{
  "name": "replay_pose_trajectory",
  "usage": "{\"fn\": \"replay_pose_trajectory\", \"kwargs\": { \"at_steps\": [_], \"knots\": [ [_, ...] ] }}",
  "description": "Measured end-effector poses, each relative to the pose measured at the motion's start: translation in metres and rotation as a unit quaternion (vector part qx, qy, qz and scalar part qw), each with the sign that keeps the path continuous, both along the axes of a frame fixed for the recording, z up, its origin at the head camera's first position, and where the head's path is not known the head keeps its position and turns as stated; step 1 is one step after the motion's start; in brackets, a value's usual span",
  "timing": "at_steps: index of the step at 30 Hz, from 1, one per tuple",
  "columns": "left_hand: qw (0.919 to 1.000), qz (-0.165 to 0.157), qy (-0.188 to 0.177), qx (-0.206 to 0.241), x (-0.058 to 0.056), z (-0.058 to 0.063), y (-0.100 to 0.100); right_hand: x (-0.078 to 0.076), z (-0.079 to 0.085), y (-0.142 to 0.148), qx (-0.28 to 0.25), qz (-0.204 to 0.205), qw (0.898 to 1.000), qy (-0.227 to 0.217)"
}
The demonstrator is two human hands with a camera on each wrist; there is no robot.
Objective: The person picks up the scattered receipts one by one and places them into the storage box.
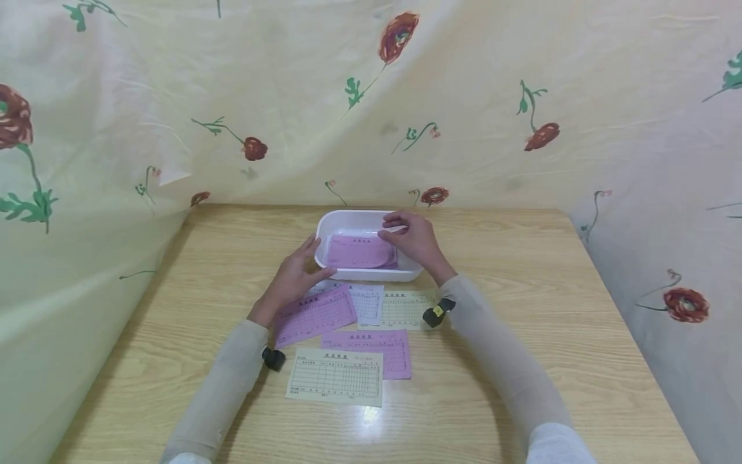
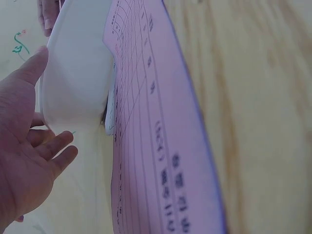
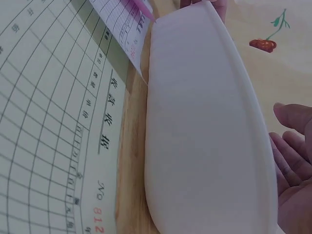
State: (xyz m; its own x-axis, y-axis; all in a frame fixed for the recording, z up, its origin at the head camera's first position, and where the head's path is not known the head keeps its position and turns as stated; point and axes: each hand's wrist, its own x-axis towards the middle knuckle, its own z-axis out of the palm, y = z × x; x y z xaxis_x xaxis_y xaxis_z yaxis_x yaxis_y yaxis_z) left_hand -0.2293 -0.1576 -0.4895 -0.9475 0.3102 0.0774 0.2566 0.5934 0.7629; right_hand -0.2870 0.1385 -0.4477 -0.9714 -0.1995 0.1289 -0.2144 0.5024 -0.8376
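A white plastic tray (image 1: pixel 371 276) stands toward the back of the table, with pink receipt slips (image 1: pixel 356 251) lying flat inside. My left hand (image 1: pixel 290 277) holds the tray's left front corner; its thumb lies at the front rim, the fingers by the left side. In the left wrist view that thumb touches the rim of the tray (image 2: pixel 80 63). Over the tray's right side hovers my right hand (image 1: pixel 413 241), fingers loosely bent, with nothing seen between them. The right wrist view shows its thumb and fingers (image 3: pixel 287 161) beyond the tray wall, partly hidden by it.
In front of the tray lie a tilted pink slip (image 1: pixel 315 316), a white slip (image 1: pixel 369 303), a cream slip (image 1: pixel 406 310), another pink slip (image 1: pixel 397 354) and a nearer cream slip (image 1: pixel 336 377). Flowered cloth (image 1: pixel 324 84) hangs behind the wooden table (image 1: pixel 522 258).
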Motion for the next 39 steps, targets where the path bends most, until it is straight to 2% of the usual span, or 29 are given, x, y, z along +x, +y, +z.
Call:
{"fn": "replay_pose_trajectory", "kwargs": {
  "at_steps": [4, 9, 15, 20, 27, 39],
  "knots": [
    [1.0, -0.005, 0.005, 0.001, 0.001, 0.0, -0.001, 0.007, 0.009, 0.004, 0.016, -0.001, 1.0, 0.008],
    [1.0, -0.007, 0.005, 0.001, 0.005, 0.001, -0.003, 0.024, 0.031, 0.009, 0.011, 0.002, 1.0, 0.015],
    [0.9999, -0.009, 0.008, 0.005, 0.011, 0.003, 0.001, 0.051, 0.056, 0.02, 0.0, 0.024, 0.998, 0.051],
    [1.0, 0.001, 0.006, -0.001, 0.016, 0.003, 0.002, 0.079, 0.067, 0.025, 0.004, 0.038, 0.998, 0.058],
    [1.0, 0.004, 0.003, 0.001, 0.021, 0.002, 0.004, 0.113, 0.065, 0.037, 0.016, 0.041, 0.997, 0.058],
    [1.0, 0.009, 0.004, -0.002, 0.017, -0.001, 0.005, 0.143, 0.036, 0.071, 0.027, 0.038, 0.999, 0.028]
  ]
}}
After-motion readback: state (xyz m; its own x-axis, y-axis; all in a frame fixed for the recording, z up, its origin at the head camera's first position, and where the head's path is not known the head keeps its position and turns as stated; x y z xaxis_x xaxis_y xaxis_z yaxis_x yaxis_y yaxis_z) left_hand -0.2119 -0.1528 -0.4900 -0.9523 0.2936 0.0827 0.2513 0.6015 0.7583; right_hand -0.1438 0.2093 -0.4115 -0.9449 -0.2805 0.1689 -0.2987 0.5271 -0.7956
